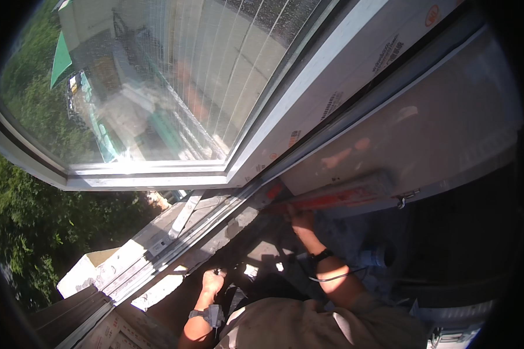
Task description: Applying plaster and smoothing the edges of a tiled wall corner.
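Observation:
My right hand (pixel 301 221) reaches forward to a long, dusty red bar (pixel 340 199). Its fingers are closed at the bar's lower edge, near the left end. That bar lies at a slant against the foot of a glossy, film-covered panel (pixel 413 128). Lower and to the left, my left hand (pixel 213 281) is closed in a fist beside the rough edge of the window sill (pixel 206 250). Something small and dark shows at its fingertips, too small to name. Dark bands sit on both wrists.
An opened window sash (pixel 151 173) with a white frame spans the upper left. A white stay arm (pixel 186 216) joins it to the sill track. Trees and a drop lie outside. A bucket (pixel 378 256) stands right of my right arm; a metal catch (pixel 406 200) juts from the panel's lower edge.

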A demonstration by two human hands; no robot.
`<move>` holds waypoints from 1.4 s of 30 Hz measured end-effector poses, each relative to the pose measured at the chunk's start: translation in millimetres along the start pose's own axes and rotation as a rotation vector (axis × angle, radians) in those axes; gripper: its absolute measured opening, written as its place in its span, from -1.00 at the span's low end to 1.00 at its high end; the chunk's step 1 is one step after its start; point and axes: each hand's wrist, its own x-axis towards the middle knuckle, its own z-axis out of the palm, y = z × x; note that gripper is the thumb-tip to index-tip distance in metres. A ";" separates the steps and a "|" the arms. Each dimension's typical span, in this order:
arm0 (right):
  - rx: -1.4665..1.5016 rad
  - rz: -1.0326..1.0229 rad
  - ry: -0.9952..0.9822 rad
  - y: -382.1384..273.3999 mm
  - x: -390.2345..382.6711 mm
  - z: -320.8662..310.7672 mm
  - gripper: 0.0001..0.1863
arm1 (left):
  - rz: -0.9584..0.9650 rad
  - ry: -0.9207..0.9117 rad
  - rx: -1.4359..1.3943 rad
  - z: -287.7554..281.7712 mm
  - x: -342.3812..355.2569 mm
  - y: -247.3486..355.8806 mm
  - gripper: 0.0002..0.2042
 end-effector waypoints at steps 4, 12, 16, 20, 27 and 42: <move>-0.199 -0.187 0.082 36.3 18.5 -6.3 -0.75 | 0.022 -0.016 -0.003 7.1 9.2 -10.9 -0.82; -0.232 -0.267 0.067 -2.8 6.7 -3.5 -0.65 | -0.073 -0.016 -0.026 1.7 2.0 1.6 -0.82; -0.331 -0.445 0.262 -3.7 7.2 -4.0 -0.58 | -0.006 0.012 -0.047 2.3 4.5 -5.6 -0.83; -0.273 -0.320 0.155 -16.1 -2.9 -1.1 -0.56 | 0.013 0.023 -0.121 4.6 8.4 -14.8 -0.89; -0.300 -0.208 -0.020 23.2 18.7 -5.8 -0.53 | -0.003 0.078 -0.080 -1.4 2.3 -3.2 -0.76; -0.398 -0.402 -0.138 -94.4 -96.0 -44.6 -0.69 | 0.705 0.111 0.211 40.3 -56.1 98.5 -0.32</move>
